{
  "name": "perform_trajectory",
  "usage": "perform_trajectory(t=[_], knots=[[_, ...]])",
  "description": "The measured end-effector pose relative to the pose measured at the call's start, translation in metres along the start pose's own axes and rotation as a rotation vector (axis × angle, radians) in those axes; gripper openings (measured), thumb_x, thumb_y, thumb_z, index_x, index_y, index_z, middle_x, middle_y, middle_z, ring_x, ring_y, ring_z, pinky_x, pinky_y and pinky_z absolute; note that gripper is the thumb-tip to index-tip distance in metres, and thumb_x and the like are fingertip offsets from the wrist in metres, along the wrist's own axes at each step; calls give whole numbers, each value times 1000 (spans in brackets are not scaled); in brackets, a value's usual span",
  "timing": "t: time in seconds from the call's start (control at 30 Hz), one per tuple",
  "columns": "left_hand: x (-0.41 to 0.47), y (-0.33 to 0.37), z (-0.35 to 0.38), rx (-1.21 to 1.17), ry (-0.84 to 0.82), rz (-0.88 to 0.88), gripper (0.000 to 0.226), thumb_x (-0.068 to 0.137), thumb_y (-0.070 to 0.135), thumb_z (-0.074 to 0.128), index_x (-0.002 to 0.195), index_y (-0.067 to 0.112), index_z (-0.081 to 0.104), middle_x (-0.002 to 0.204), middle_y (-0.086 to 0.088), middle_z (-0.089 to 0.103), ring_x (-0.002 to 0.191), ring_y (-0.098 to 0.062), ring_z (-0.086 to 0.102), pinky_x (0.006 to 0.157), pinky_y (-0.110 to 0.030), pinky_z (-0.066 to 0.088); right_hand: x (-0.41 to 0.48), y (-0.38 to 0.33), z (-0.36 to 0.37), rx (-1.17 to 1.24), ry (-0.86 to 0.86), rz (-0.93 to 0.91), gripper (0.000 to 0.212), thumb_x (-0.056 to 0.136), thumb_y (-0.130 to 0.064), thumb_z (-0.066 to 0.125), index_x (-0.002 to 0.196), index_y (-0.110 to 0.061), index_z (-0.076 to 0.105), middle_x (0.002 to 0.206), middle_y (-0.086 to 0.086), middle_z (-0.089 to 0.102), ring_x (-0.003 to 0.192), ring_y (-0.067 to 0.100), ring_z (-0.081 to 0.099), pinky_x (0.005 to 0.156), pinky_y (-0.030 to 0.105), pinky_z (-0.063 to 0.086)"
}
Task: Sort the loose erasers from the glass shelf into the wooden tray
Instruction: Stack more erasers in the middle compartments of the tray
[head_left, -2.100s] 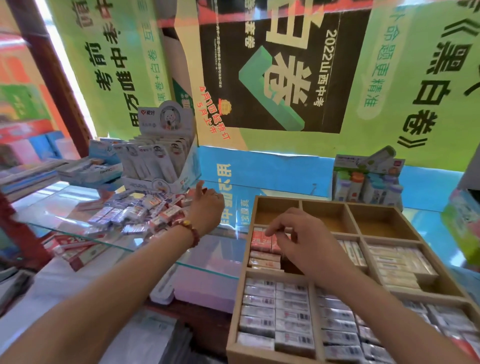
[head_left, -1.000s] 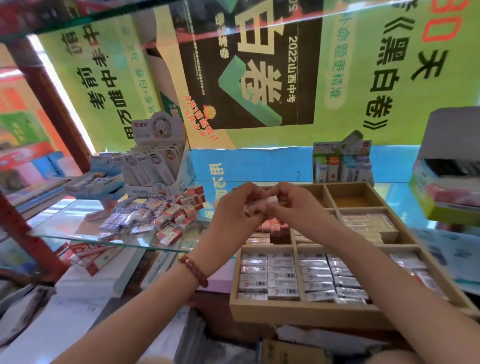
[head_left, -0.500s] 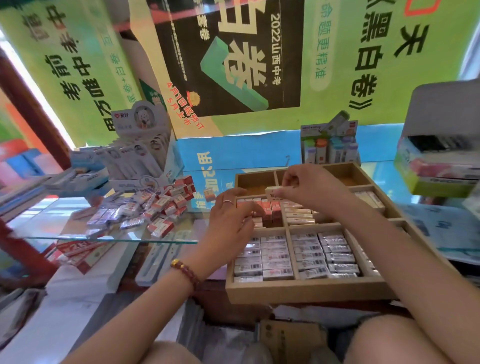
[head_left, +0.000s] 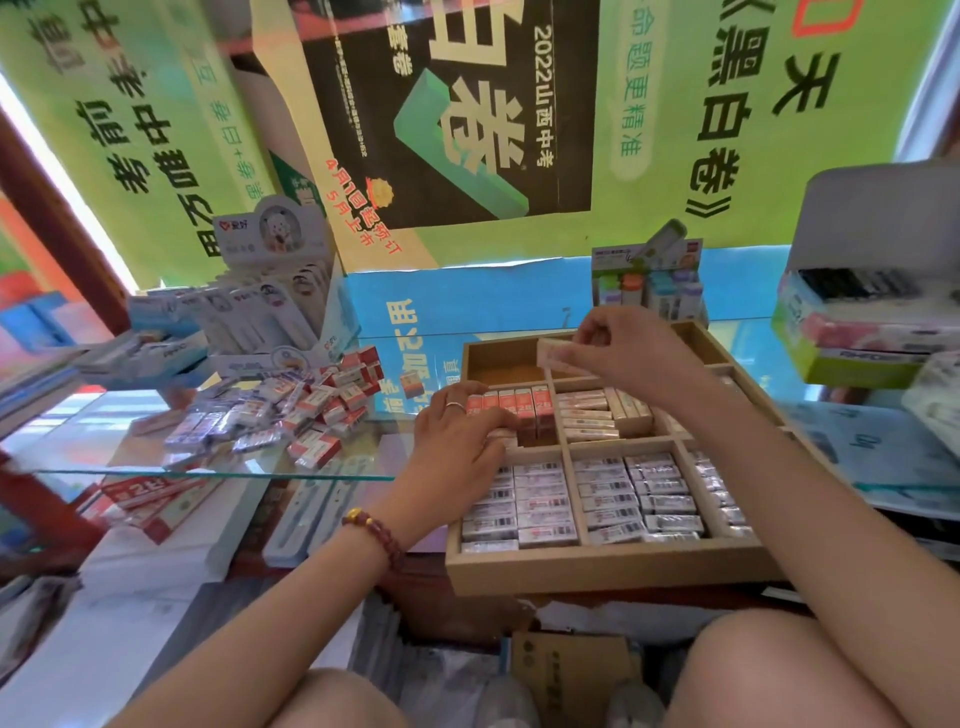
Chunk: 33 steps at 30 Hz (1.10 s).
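Observation:
A wooden tray (head_left: 597, 566) with several compartments stands on the right of the glass shelf (head_left: 208, 474). My right hand (head_left: 631, 351) pinches a white eraser (head_left: 553, 353) above the tray's back compartments. My left hand (head_left: 457, 441) rests on the red and white erasers (head_left: 527, 405) in the middle-left compartment, fingers curled over them. A heap of loose erasers (head_left: 291, 410) in red and purple wrappers lies on the glass to the left. The front compartments hold rows of white barcode erasers (head_left: 613, 493).
A white display box of correction tapes (head_left: 270, 306) stands behind the heap. A small box of glue sticks (head_left: 647, 280) sits behind the tray. Stacked boxes (head_left: 862, 322) are at the right. Red packs (head_left: 150, 499) lie under the glass.
The hands met over the tray and the eraser passed to my right hand. My left hand then dropped onto the red erasers while my right hand lifted the white eraser toward the back.

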<state>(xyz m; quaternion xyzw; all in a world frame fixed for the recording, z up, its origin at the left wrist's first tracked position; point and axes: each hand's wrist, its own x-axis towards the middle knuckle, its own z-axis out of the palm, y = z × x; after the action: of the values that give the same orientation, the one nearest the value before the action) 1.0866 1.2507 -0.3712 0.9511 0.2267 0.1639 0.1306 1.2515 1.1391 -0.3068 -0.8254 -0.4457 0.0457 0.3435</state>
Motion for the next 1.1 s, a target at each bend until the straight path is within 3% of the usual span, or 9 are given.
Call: perform_trajectory(t=[0.1,0.27,0.33,0.43,0.53,0.67,0.77,0.93,1.1], knots=[[0,1,-1,7,13,17,32,93,20,42,118,33,57,142,1,29,134,-13,15,106,-27,8,-2,11,-18,-104,68,68,33,87,-46,61,70,-18,56,69,-2,55,63,7,48,53,25,35],[2,4,0,8,67,106,33,90,26,37,113,32,60,136,3,37,127,-9,20,101,-24,10,-13,29,-34,-201,-92,179,34,83,-39,69,73,-6,70,76,12,65,66,17,55,56,26,39],[3,9,0,-40,91,137,32,91,29,37,111,33,62,133,6,40,125,-8,22,99,-23,11,-16,32,-38,-205,-127,190,33,83,-40,69,74,-8,70,80,10,66,68,15,55,57,25,40],[9,23,0,-93,81,221,39,91,38,31,112,35,63,133,12,44,128,-6,23,102,-25,12,-18,35,-39,-177,-138,230,29,85,-36,68,72,-9,68,71,4,63,62,11,52,52,23,38],[14,42,4,-21,1,322,44,93,43,24,116,37,61,138,18,44,133,-4,21,108,-30,8,-17,36,-33,-161,-137,260,32,82,-34,68,75,-2,68,64,6,60,56,15,50,53,25,38],[19,59,15,63,-64,385,50,93,45,18,116,35,61,141,18,43,136,-4,23,111,-38,7,-15,35,-27,-153,-155,262,32,79,-38,69,65,-10,63,57,2,56,52,16,48,56,28,40],[22,60,17,60,-32,367,50,93,45,19,111,34,64,140,17,44,135,-5,24,110,-36,6,-15,35,-25,-133,-160,256,34,80,-40,69,64,-11,63,60,3,57,56,17,49,57,29,40],[23,47,13,-42,-6,218,45,94,44,25,90,32,68,136,17,46,131,-4,22,100,-20,1,-16,36,-31,-107,-94,234,25,84,-35,67,78,-11,67,78,5,63,66,12,52,57,26,39],[21,43,13,-78,-51,160,36,100,33,33,93,29,68,138,15,44,130,-3,20,95,-16,2,-14,42,-37,-51,94,246,20,88,-34,63,82,-15,61,86,2,60,79,16,53,66,28,39]])
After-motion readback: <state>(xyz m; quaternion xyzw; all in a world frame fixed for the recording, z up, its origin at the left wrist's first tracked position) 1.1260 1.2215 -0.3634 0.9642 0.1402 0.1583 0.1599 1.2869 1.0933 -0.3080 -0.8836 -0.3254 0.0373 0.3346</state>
